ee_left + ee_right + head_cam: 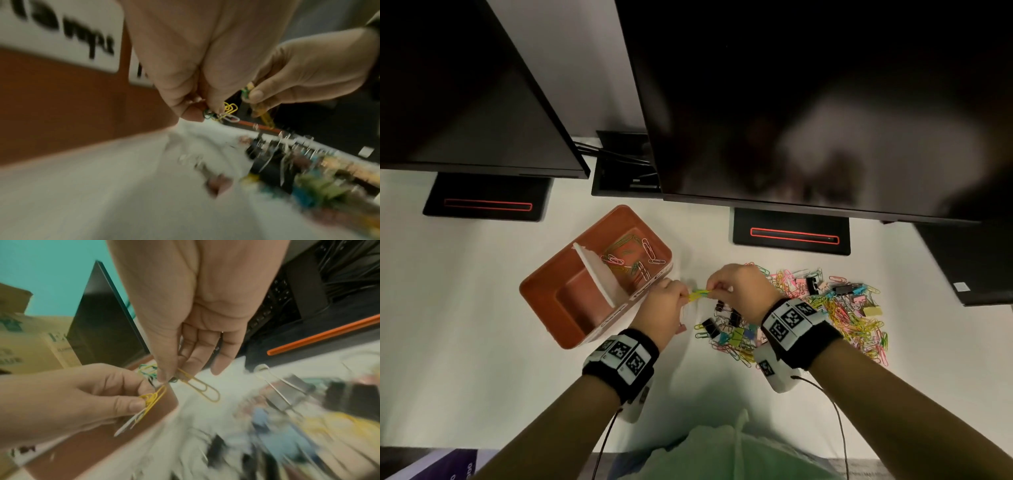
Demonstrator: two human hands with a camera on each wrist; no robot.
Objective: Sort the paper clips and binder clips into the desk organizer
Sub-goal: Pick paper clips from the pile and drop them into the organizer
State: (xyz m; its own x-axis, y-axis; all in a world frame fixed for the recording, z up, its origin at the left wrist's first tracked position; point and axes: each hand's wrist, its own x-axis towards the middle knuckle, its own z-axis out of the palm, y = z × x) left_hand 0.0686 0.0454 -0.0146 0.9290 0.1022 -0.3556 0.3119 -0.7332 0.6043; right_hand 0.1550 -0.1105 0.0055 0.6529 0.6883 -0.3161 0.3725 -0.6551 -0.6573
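Note:
Both hands meet above the white desk, just right of the orange desk organizer (541, 291). My left hand (671, 301) pinches a small tangle of yellow, green and white paper clips (150, 400). My right hand (722, 284) pinches a yellow paper clip (203, 391) and a green one linked to that tangle. The same bunch of clips (224, 113) shows between the fingertips in the left wrist view. The organizer's far compartment holds several coloured paper clips (633, 257); its near compartment shows only bare floor. A mixed pile of paper clips and binder clips (835, 318) lies right of the hands.
Two dark monitors (808, 102) hang over the back of the desk on black bases with red slots (791, 236). A laptop (976, 263) sits at the far right. A cable tray (623, 164) lies between the monitors. Bare white desk (465, 325) spreads left of the organizer.

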